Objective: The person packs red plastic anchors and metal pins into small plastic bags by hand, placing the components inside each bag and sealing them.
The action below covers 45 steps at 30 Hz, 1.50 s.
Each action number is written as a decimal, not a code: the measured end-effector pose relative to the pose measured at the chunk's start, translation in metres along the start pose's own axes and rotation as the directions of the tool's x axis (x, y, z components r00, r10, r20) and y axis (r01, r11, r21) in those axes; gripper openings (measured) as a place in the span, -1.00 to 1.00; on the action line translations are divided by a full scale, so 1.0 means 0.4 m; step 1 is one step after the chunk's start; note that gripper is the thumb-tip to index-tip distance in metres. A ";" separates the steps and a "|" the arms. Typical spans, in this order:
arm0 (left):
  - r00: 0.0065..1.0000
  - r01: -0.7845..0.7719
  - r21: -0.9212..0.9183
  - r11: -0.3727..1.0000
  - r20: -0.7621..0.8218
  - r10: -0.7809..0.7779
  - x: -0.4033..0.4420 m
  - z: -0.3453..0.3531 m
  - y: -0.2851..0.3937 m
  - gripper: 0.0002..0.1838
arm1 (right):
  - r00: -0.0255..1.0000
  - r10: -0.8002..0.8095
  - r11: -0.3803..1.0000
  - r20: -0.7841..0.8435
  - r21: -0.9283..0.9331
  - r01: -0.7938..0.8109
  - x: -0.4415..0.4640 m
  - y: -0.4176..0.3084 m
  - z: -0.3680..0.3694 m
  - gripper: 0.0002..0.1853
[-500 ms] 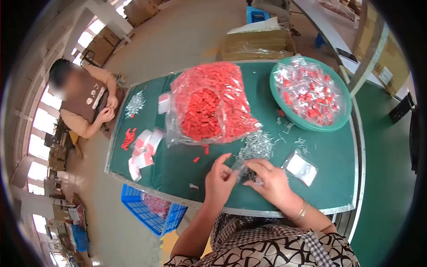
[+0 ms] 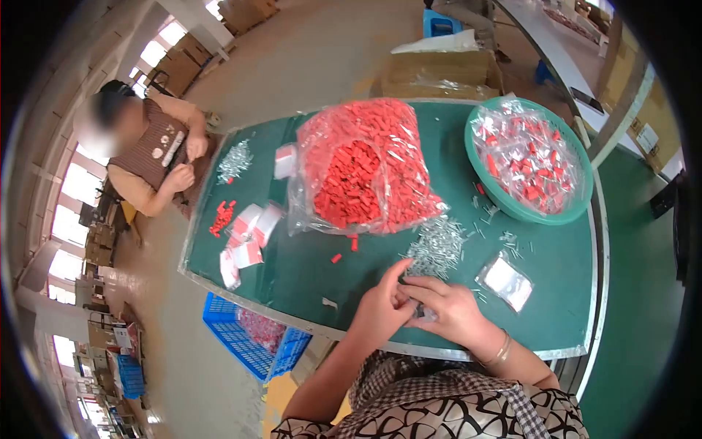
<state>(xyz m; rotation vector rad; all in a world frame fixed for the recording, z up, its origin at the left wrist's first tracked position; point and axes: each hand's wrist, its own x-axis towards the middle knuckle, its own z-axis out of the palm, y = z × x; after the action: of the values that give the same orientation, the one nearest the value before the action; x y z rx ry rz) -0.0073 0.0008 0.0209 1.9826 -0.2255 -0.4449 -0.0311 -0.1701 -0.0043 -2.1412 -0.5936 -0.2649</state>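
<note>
A small clear plastic bag is pinched between my two hands close to the table's front edge; most of it is hidden by fingers. My left hand is closed on its left side, with the index finger pointing up. My right hand curls over the bag from the right, fingertips touching the left hand. Just beyond them lies a heap of small silvery screws. Behind that heap stands a large clear bag full of red plastic plugs. A stack of flat clear bags lies to the right.
A green basket of filled packets stands at the back right. Red-and-white cards, loose red plugs and another screw pile lie on the left. Below the edge is a blue crate. A person sits at the far left.
My hands have come closer together around the small bag, and less of it shows. The whole view has shifted slightly, so the table things appear further right. The seated person's hands have moved a little.
</note>
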 end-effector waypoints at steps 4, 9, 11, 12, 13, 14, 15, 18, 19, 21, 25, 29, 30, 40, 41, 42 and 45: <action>0.998 -0.015 -0.049 0.999 0.059 0.018 0.005 -0.001 -0.011 -0.28 | 0.998 0.004 0.999 0.064 0.046 -0.007 -0.001 -0.005 -0.014 -0.36; 0.994 0.018 -0.044 0.999 0.108 -0.013 0.008 -0.014 0.002 -0.26 | 1.000 0.007 0.994 0.013 0.111 -0.008 0.004 0.006 -0.006 -0.49; 0.992 0.023 -0.084 0.996 0.123 -0.013 0.010 -0.017 -0.004 -0.25 | 1.000 0.026 0.993 -0.013 0.113 -0.024 0.003 0.003 -0.004 -0.53; 0.991 0.030 -0.121 0.992 0.133 -0.013 0.009 -0.018 -0.008 -0.24 | 0.999 0.047 0.990 -0.009 0.131 -0.045 0.001 0.005 -0.003 -0.53; 0.990 0.035 -0.156 0.987 0.143 -0.013 0.008 -0.020 -0.011 -0.22 | 0.998 0.067 0.987 -0.006 0.149 -0.066 -0.002 0.008 -0.001 -0.53; 0.991 0.051 -0.217 0.975 0.132 -0.023 0.006 -0.028 -0.010 -0.28 | 0.997 0.081 0.983 -0.006 0.168 -0.079 -0.001 0.012 0.000 -0.53; 0.992 0.065 -0.272 0.960 0.118 -0.034 0.001 -0.039 -0.007 -0.33 | 0.995 0.100 0.976 -0.019 0.198 -0.094 0.000 0.012 0.002 -0.53; 0.987 -0.007 -0.026 1.000 -0.159 0.003 0.014 -0.102 -0.058 -0.54 | 0.989 0.141 0.960 -0.035 0.250 -0.128 0.001 0.017 -0.001 -0.53; 0.959 -0.017 0.130 0.991 -0.279 0.053 0.027 -0.129 -0.095 -0.62 | 0.989 0.148 0.959 -0.025 0.248 -0.137 0.002 0.015 -0.003 -0.53; 0.884 -0.051 0.506 0.861 -0.378 0.274 0.071 -0.179 -0.148 -0.73 | 0.987 0.161 0.957 0.000 0.245 -0.156 0.001 0.009 -0.004 -0.53; 0.850 -0.069 0.786 0.615 -0.276 0.448 0.127 -0.215 -0.214 -0.77 | 0.981 0.190 0.951 0.022 0.242 -0.190 -0.001 0.006 -0.002 -0.53; 0.870 -0.046 0.709 0.704 -0.318 0.377 0.134 -0.208 -0.212 -0.80 | 0.978 0.207 0.941 0.005 0.274 -0.200 0.000 0.017 0.004 -0.53; 0.880 -0.018 0.613 0.790 -0.366 0.304 0.135 -0.200 -0.198 -0.81 | 0.975 0.222 0.938 0.013 0.270 -0.217 0.003 0.016 0.004 -0.53; 0.790 -0.053 0.791 0.610 -0.340 0.510 0.186 -0.108 -0.192 -0.86 | 0.964 0.265 0.927 0.008 0.274 -0.257 -0.001 0.025 0.002 -0.51; 0.779 -0.087 0.792 0.604 -0.324 0.537 0.189 -0.113 -0.199 -0.86 | 0.965 0.262 0.925 0.001 0.284 -0.252 -0.002 0.027 0.004 -0.51; 0.766 -0.118 0.794 0.596 -0.310 0.564 0.191 -0.119 -0.207 -0.86 | 0.966 0.257 0.924 -0.004 0.295 -0.244 -0.002 0.027 0.006 -0.51; 0.774 -0.183 0.620 0.763 -0.388 0.501 0.184 -0.129 -0.210 -0.84 | 0.953 0.303 0.916 0.017 0.272 -0.296 0.000 0.018 -0.002 -0.52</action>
<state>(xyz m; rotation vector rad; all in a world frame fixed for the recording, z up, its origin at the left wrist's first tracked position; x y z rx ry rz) 0.0777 0.0549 -0.0499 2.4663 -0.4023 0.5046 -0.0274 -0.1741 -0.0088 -1.9239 -0.2601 -0.0372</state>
